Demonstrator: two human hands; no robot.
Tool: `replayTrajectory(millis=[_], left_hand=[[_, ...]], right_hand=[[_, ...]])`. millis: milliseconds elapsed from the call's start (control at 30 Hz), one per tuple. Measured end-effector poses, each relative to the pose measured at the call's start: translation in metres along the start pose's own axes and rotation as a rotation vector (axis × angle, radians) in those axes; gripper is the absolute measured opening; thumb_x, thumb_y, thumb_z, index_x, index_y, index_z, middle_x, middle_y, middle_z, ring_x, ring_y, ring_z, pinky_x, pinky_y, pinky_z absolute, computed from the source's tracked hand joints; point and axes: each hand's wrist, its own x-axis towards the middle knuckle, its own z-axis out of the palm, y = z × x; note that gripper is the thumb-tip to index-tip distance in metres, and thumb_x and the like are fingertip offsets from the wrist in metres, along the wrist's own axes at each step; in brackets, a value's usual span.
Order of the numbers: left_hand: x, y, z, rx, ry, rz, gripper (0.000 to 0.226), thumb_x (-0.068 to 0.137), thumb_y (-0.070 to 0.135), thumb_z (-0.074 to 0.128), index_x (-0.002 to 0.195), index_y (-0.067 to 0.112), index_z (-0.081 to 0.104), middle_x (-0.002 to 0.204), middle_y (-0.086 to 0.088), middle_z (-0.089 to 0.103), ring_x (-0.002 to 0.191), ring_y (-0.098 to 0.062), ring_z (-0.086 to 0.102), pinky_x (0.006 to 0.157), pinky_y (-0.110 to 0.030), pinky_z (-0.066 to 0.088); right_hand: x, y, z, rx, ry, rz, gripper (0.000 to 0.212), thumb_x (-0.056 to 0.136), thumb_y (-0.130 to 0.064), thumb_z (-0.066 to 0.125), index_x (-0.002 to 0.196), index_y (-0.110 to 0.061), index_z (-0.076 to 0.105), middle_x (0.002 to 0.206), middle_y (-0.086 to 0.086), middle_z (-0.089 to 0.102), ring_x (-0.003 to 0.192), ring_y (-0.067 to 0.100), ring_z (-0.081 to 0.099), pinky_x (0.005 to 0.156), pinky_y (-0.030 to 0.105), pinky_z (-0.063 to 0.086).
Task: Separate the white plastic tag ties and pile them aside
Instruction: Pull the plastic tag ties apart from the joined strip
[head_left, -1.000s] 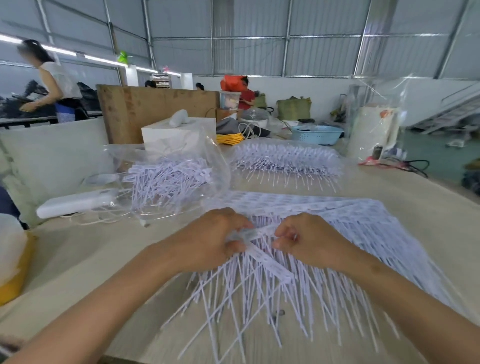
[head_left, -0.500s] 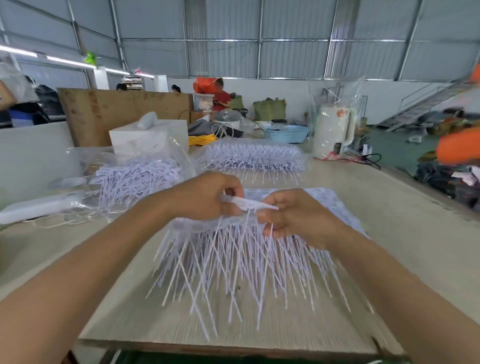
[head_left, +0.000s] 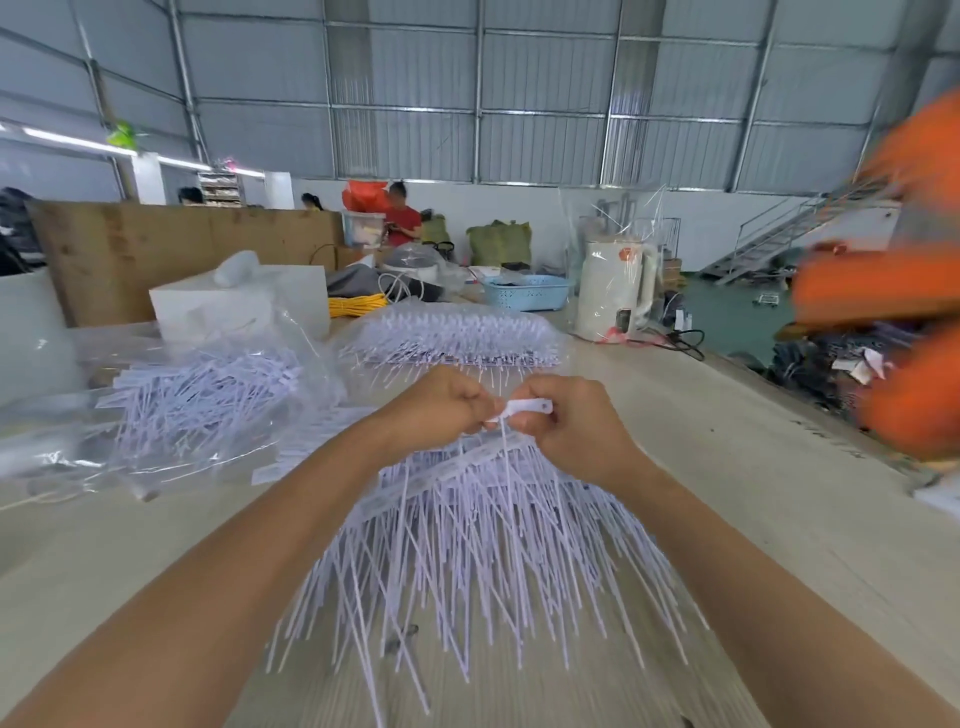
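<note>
A big fan of joined white plastic tag ties (head_left: 483, 540) lies on the table in front of me, tails pointing toward me. My left hand (head_left: 441, 410) and my right hand (head_left: 566, 421) are raised just above its far edge, knuckles almost touching. Between them they pinch one white tag tie (head_left: 524, 408): its flat head sticks out over my right fingers and its thin tail hangs down into the fan. A heap of loose white ties (head_left: 208, 395) lies on clear plastic to the left.
Another bagged stack of ties (head_left: 457, 332) sits behind my hands. Further back stand a white box (head_left: 234, 306), yellow cable (head_left: 358, 306), a blue basket (head_left: 524, 291) and a wrapped white kettle (head_left: 613, 291). A blurred person in orange (head_left: 893, 312) is at the right table edge.
My hands have risen and come closer together with the single tie between them. The view has tilted up and right, and the person in orange now fills more of the right side.
</note>
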Motion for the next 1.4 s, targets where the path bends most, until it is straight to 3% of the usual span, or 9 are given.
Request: replayTrajectory(millis=[167, 367, 467, 567, 733, 933, 1100, 1267, 1400], left_hand=[[0.004, -0.004, 0.004, -0.099, -0.015, -0.076, 0.031, 0.09, 0.025, 0.062, 0.059, 0.02, 0.06, 0.043, 0.016, 0.053, 0.042, 0.006, 0.048, 0.045, -0.009, 0.036], [0.002, -0.002, -0.01, 0.074, -0.016, -0.025, 0.032, 0.089, 0.032, 0.062, 0.059, 0.022, 0.064, 0.054, 0.013, 0.057, 0.049, 0.002, 0.051, 0.05, -0.012, 0.039], [0.0, 0.002, -0.036, 0.342, -0.034, 0.004, 0.033, 0.096, 0.028, 0.051, 0.065, 0.021, 0.057, 0.066, 0.002, 0.057, 0.062, -0.01, 0.051, 0.059, -0.021, 0.039], [0.008, 0.015, -0.052, 0.581, -0.073, 0.021, 0.021, 0.099, 0.013, 0.042, 0.083, 0.014, 0.055, 0.075, 0.002, 0.05, 0.071, -0.017, 0.046, 0.059, -0.023, 0.033], [0.018, 0.027, -0.037, 0.645, -0.088, 0.134, 0.023, 0.094, 0.008, 0.048, 0.114, 0.01, 0.06, 0.103, -0.001, 0.055, 0.094, -0.017, 0.05, 0.078, -0.025, 0.036], [0.02, 0.011, -0.018, 0.5, 0.004, 0.111, 0.019, 0.089, 0.025, 0.063, 0.103, 0.016, 0.054, 0.1, -0.003, 0.057, 0.095, -0.021, 0.055, 0.081, -0.031, 0.043], [0.021, 0.004, -0.016, 0.645, -0.024, 0.044, 0.029, 0.091, 0.037, 0.058, 0.09, 0.009, 0.064, 0.093, -0.013, 0.065, 0.089, -0.029, 0.058, 0.077, -0.037, 0.047], [0.017, 0.005, -0.013, 0.601, 0.085, 0.133, 0.02, 0.087, 0.026, 0.066, 0.092, 0.007, 0.064, 0.094, -0.012, 0.063, 0.087, -0.025, 0.055, 0.073, -0.033, 0.043], [0.013, 0.003, -0.014, 0.493, 0.045, 0.134, 0.011, 0.089, 0.02, 0.064, 0.095, 0.011, 0.065, 0.092, -0.006, 0.061, 0.089, -0.022, 0.056, 0.073, -0.028, 0.039]], right_hand=[[-0.003, 0.013, 0.012, -0.221, 0.123, -0.28, 0.007, 0.079, 0.008, 0.059, 0.075, 0.006, 0.064, 0.072, 0.017, 0.063, 0.064, 0.03, 0.06, 0.06, 0.035, 0.049], [0.022, 0.043, -0.002, -0.148, 0.19, 0.174, 0.016, 0.086, 0.0, 0.057, 0.072, 0.002, 0.063, 0.069, 0.014, 0.06, 0.065, 0.021, 0.051, 0.06, 0.029, 0.04], [0.024, 0.048, -0.019, 0.211, 0.194, 0.348, 0.019, 0.085, -0.003, 0.062, 0.066, -0.006, 0.059, 0.054, 0.005, 0.052, 0.051, 0.017, 0.048, 0.05, 0.024, 0.037], [0.033, 0.024, -0.022, 0.533, 0.098, 0.324, 0.019, 0.088, -0.008, 0.061, 0.07, -0.013, 0.058, 0.049, -0.004, 0.05, 0.045, 0.008, 0.046, 0.047, 0.018, 0.039], [0.037, -0.006, -0.007, 0.538, -0.144, 0.285, 0.016, 0.087, -0.012, 0.064, 0.072, -0.015, 0.065, 0.076, -0.001, 0.063, 0.071, 0.01, 0.059, 0.064, 0.02, 0.051], [0.025, -0.002, 0.006, 0.662, -0.026, 0.335, 0.015, 0.084, 0.004, 0.062, 0.073, -0.005, 0.062, 0.065, 0.009, 0.06, 0.057, 0.02, 0.057, 0.068, 0.037, 0.05], [0.023, 0.002, 0.006, 0.64, 0.015, 0.392, 0.019, 0.085, 0.007, 0.06, 0.105, 0.01, 0.061, 0.086, 0.013, 0.06, 0.063, 0.018, 0.06, 0.062, 0.025, 0.056], [0.022, 0.0, 0.005, 0.49, -0.169, 0.412, 0.02, 0.091, 0.001, 0.056, 0.101, 0.016, 0.062, 0.08, 0.018, 0.062, 0.061, 0.016, 0.059, 0.068, 0.027, 0.053], [0.018, -0.002, 0.003, 0.381, -0.142, 0.314, 0.013, 0.089, 0.0, 0.058, 0.086, 0.011, 0.065, 0.065, 0.013, 0.06, 0.052, 0.015, 0.055, 0.051, 0.017, 0.048]])
